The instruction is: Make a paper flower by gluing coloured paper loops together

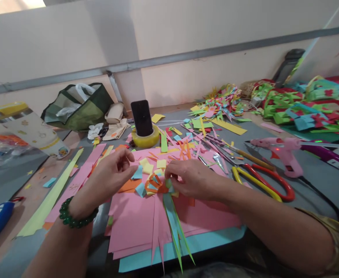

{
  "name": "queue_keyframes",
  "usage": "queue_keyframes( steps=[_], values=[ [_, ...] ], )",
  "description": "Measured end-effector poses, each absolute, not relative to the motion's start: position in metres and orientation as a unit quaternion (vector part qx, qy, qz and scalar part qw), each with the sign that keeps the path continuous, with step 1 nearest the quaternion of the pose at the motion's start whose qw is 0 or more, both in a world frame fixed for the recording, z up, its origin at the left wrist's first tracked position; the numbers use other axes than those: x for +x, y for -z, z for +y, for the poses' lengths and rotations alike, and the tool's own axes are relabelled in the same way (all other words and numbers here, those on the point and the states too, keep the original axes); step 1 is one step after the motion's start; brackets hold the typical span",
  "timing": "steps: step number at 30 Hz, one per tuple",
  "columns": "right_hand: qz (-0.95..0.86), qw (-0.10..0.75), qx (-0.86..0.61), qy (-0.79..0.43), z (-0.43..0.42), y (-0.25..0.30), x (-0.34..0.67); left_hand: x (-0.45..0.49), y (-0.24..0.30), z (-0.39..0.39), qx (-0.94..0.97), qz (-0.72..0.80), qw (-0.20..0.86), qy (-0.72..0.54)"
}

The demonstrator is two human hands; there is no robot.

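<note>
- Head view, the only angle here: the right hand [193, 178] is pinching the top of a bundle of blue and green paper strips [173, 222], right where an orange paper loop [155, 184] sits. The strips' pointed ends fan out toward the person, over a stack of pink paper sheets [140, 220].
- The left hand [111, 174], green bead bracelet [76, 214] on the wrist, hovers just left of the loop with thumb and fingertips drawn close together. Whether a scrap is in there, I honestly can't tell.
- Little blue and yellow paper squares [148, 168] lie around the loop, between the two hands.
- My take on doing this bit well: keep that right-hand pinch firm so the strips don't splay or slide, and handle only one square at a time, since they're light and would scatter easily.
- Containers: a roll of yellow tape [146, 139] is working as a stand, with a dark phone [142, 117] upright in its core. A green bag [81, 106] at the back holds white plastic; what else is in it is hidden.
- Off to the right: red-and-yellow scissors [263, 181] and a pink glue gun [282, 152], well clear of both hands.
</note>
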State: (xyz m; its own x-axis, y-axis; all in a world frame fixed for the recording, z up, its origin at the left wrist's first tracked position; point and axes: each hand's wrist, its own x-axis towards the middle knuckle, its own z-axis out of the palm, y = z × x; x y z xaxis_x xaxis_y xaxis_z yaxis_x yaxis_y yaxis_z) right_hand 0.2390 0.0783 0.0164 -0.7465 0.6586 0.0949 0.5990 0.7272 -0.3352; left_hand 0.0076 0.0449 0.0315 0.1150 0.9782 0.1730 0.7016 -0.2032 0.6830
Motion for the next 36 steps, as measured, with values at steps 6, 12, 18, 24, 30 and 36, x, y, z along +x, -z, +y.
queue_keyframes(
  steps=[6, 12, 18, 24, 30, 36],
  values=[
    [-0.943, 0.057, -0.304, -0.121, 0.074, -0.013, 0.236, 0.013, -0.018, 0.051, 0.76, 0.587, 0.21, -0.184],
    [-0.95, 0.057, -0.282, -0.123, 0.074, -0.008, 0.234, 0.023, -0.015, 0.054, 0.751, 0.608, 0.185, -0.177],
    [-0.871, 0.296, -0.341, -0.191, 0.089, -0.006, 0.24, 0.014, -0.01, 0.062, 0.716, 0.593, 0.21, -0.304],
    [-0.783, 0.42, -0.399, -0.228, 0.101, -0.006, 0.242, 0.005, -0.011, 0.068, 0.663, 0.565, 0.197, -0.449],
    [-0.709, 0.529, -0.408, -0.227, 0.104, -0.009, 0.244, 0.003, -0.019, 0.066, 0.609, 0.598, 0.103, -0.51],
    [-0.65, 0.616, -0.382, -0.228, 0.115, -0.014, 0.252, -0.009, -0.018, 0.073, 0.585, 0.592, 0.077, -0.549]
  ],
)
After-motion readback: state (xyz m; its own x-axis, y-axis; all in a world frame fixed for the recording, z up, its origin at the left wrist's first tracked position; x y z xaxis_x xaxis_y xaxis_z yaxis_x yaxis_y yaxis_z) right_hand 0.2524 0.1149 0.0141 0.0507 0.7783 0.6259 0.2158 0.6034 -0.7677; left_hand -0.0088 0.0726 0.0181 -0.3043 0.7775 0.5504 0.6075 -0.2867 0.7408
